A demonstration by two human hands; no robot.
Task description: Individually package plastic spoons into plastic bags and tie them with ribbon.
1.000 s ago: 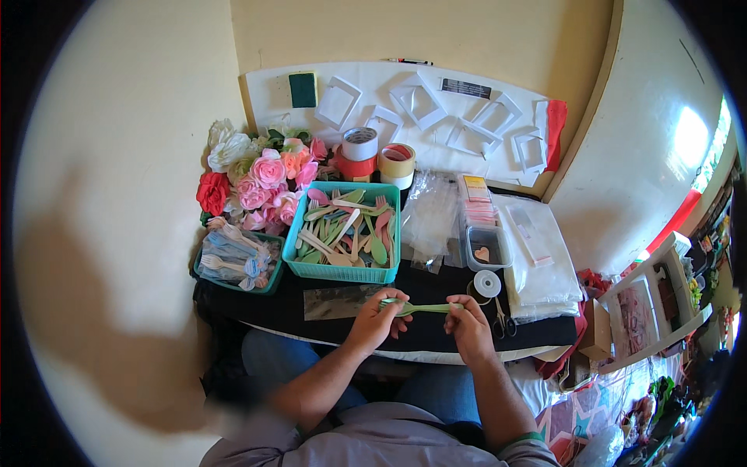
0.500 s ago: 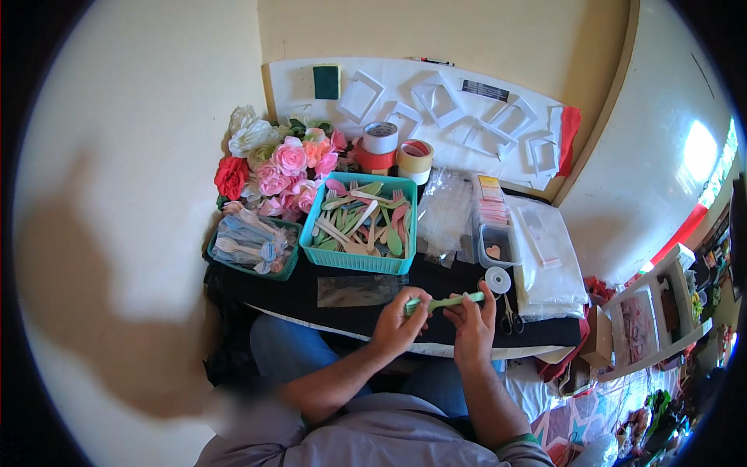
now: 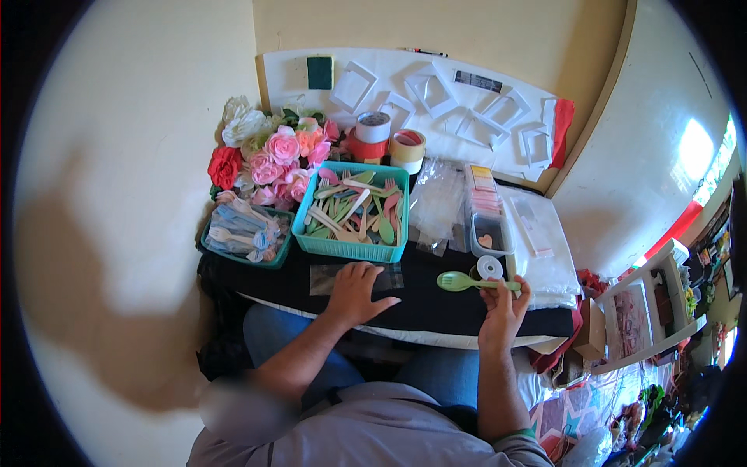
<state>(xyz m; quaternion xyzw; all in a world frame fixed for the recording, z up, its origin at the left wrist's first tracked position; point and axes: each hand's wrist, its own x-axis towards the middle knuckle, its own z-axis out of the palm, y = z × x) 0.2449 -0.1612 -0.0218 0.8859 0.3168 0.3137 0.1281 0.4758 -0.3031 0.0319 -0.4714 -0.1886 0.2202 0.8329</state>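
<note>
Hands and materials on the black-covered table, read from left to right, with the large teal basket (image 3: 350, 247) of mixed cutlery as landmark. To the basket's left sits a small teal basket (image 3: 274, 262) of wrapped cutlery. Directly in front of the landmark lies a clear sleeve (image 3: 322, 281), flat on the black cloth. The left hand (image 3: 354, 294) is spread palm-down over it, thumb well apart from the lightly bent fingers; whether the fingertips press the film cannot be told. Forward and to the right of the basket, green cutlery (image 3: 457, 282), apparently a fork nested on a spoon, points its head toward the basket. The right hand (image 3: 503, 307) clamps its handle between thumb and fingers, near a white spool (image 3: 483, 270). For sound handling, film this thin probably lifts best from one edge, with a fingertip slid beneath rather than a pinch at its middle; a handle-end grip leaves the head free, but should stay firm enough to prevent the nested pieces from fanning apart.
</note>
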